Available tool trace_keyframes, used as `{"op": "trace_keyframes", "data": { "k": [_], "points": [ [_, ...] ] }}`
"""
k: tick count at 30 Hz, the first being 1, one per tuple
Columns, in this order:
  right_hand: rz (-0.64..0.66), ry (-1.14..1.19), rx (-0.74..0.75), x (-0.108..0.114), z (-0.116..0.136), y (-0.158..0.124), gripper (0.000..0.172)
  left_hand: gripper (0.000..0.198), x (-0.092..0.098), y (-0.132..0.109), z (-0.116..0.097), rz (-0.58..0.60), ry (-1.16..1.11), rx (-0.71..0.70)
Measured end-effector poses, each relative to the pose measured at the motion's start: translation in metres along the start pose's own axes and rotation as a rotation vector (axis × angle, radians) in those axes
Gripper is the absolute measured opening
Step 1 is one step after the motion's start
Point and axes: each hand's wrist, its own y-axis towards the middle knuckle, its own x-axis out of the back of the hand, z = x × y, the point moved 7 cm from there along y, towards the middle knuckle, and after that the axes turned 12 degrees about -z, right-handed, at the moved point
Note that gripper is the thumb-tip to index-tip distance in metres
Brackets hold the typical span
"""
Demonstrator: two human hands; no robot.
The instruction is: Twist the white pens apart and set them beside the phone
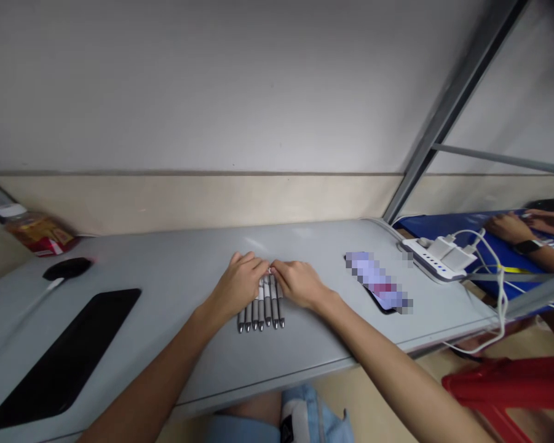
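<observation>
row of pens [261, 312] on grey desk [193, 258].
flat black slab [69, 357] lies left of the pens; left hand [245, 278] curls over their far ends at left, right hand [299, 283] likewise at right, either grip cannot be told; phone [379, 282] lies right of the pens.

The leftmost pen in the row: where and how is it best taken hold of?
Probably pinch the leftmost pen across its slim, dark barrel just behind the silver tip, coming from above on the near side. It lies with that tip toward the viewer, while the left hand hides its far part.
</observation>
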Motion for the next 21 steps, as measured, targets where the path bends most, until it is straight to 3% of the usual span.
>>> {"op": "trace_keyframes", "data": {
  "k": [8, 12, 14, 16, 19, 21],
  "points": [
    [0.03, 0.541, -0.133, 0.006, -0.012, 0.004, 0.034, 0.025, 0.009, 0.001, -0.003, -0.054, -0.031, -0.011],
    [-0.089, 0.733, -0.405, 0.007, -0.045, 0.006, 0.026, 0.021, 0.013, 0.003, 0.007, -0.126, 0.001, 0.085],
    [-0.1, 0.975, -0.604, 0.001, -0.06, 0.004, 0.023, 0.021, 0.013, 0.003, 0.011, -0.142, -0.017, 0.129],
    [-0.211, 1.242, -0.759, 0.0, -0.073, 0.003, 0.027, 0.023, 0.012, 0.001, 0.012, -0.133, -0.081, 0.16],
    [-0.394, 1.541, -0.864, 0.004, -0.085, 0.003, 0.025, 0.027, 0.008, -0.001, 0.009, -0.102, -0.156, 0.182],
    [-0.417, 1.668, -0.889, 0.005, -0.087, 0.004, 0.02, 0.028, 0.005, -0.002, 0.004, -0.075, -0.174, 0.17]
  ]
}}
